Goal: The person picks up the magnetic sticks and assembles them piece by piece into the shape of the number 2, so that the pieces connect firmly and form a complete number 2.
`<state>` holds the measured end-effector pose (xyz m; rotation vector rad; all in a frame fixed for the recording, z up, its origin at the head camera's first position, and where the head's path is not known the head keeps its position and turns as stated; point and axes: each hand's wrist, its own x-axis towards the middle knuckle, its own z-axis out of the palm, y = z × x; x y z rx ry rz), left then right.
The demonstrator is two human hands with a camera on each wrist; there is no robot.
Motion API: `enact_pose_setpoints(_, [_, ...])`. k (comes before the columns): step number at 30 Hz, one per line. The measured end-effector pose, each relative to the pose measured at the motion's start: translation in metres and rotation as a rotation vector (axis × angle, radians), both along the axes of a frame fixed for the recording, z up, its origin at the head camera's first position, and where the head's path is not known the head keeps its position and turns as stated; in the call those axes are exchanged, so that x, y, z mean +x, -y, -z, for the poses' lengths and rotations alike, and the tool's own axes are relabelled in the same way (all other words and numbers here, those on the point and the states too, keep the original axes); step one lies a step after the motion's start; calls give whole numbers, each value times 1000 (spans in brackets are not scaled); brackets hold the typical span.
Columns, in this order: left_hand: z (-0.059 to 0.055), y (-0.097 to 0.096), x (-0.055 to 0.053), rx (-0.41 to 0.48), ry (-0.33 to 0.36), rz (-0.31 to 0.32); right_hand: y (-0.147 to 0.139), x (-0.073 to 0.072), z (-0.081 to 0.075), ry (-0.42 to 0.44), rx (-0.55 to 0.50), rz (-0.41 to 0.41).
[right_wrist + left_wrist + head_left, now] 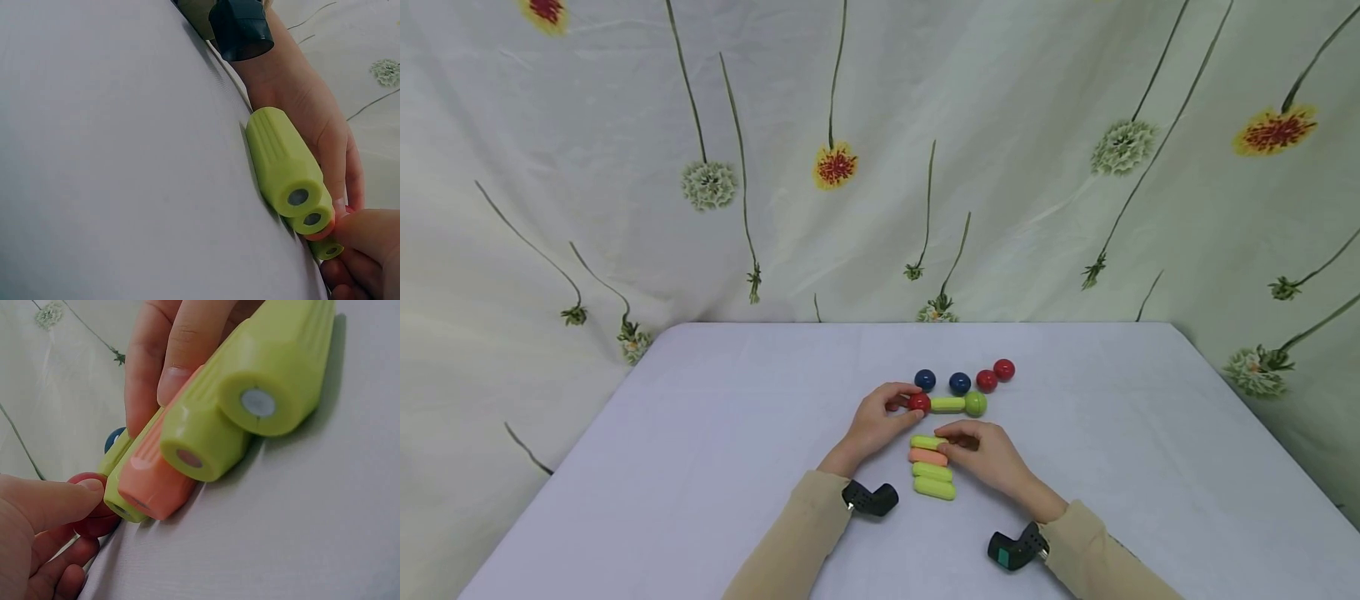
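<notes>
My left hand (874, 421) pinches a red ball (919, 403) between thumb and fingers. That ball meets one end of a yellow-green magnetic rod (947, 405), and a green ball (975, 404) sits at the rod's other end. Nearer me, my right hand (991, 456) pinches the right end of another yellow-green rod (923, 442), the farthest in a row. Beside it lie an orange rod (928, 457) and two more yellow-green rods (934, 488). In the left wrist view, round metal inserts show in the ends of the near rods (257, 402).
Behind the joined piece lie two blue balls (959, 383) and two red balls (1003, 370). A white cloth covers the table (737, 433), and a flower-printed curtain (1015, 167) hangs behind its far edge. Each wrist wears a black camera (871, 498).
</notes>
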<state>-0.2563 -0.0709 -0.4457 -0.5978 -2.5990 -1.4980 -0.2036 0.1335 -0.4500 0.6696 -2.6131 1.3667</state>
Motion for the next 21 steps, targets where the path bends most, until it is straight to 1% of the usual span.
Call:
enact_pose_setpoints(2, [0, 0, 0, -3, 7, -4, 0, 0, 1, -45, 4, -6])
enact_pose_setpoints(4, [0, 0, 0, -5, 2, -2, 0, 1, 1, -58, 13, 4])
enact_pose_setpoints(7, [-1, 0, 0, -3, -3, -2, 1, 1, 0, -41, 35, 27])
enact_pose_setpoints(8, [-1, 0, 0, -1, -6, 1, 1, 1, -1, -19, 44, 42])
enact_pose_setpoints(11, [0, 0, -1, -2, -11, 2, 1, 1, -3, 8, 59, 63])
enact_pose_setpoints(18, [0, -1, -2, -7, 4, -6, -2, 1, -6, 21, 31, 52])
enact_pose_setpoints(21, [0, -1, -1, -5, 6, -3, -6, 1, -9, 42, 10, 48])
